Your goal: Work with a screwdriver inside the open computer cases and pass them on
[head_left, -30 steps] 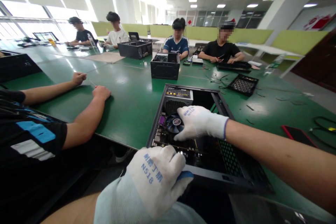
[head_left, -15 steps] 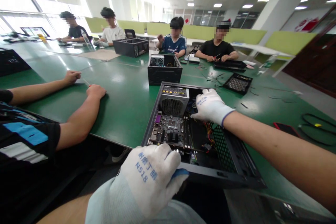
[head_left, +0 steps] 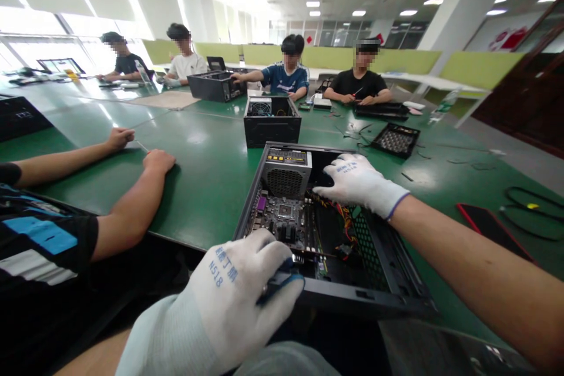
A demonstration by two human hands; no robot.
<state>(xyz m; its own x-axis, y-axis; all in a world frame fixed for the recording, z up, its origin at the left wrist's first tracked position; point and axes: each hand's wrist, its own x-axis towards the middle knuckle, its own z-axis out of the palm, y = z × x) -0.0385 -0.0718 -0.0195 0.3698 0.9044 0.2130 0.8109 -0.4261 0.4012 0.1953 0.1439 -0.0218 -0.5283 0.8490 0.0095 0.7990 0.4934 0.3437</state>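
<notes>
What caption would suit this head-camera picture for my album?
Gloved left hand holds the near edge of an open computer case; right hand reaches in beside the power supply.

We had the open computer case [head_left: 374,299] on the green desk [head_left: 207,153] under our right hand [head_left: 359,183], a smaller case [head_left: 272,129] beyond it, a phone [head_left: 489,223] to its right.

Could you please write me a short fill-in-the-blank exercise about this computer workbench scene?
The left hand, gripping the near rim of the open computer case, and the right hand both wear white ____.
The table under the case is coloured ____.
The right hand lies inside the case beside the power supply, whose top label is mostly ____.
The phone lying on the table has a ____ border.
Missing words: gloves; green; yellow; red.
</notes>
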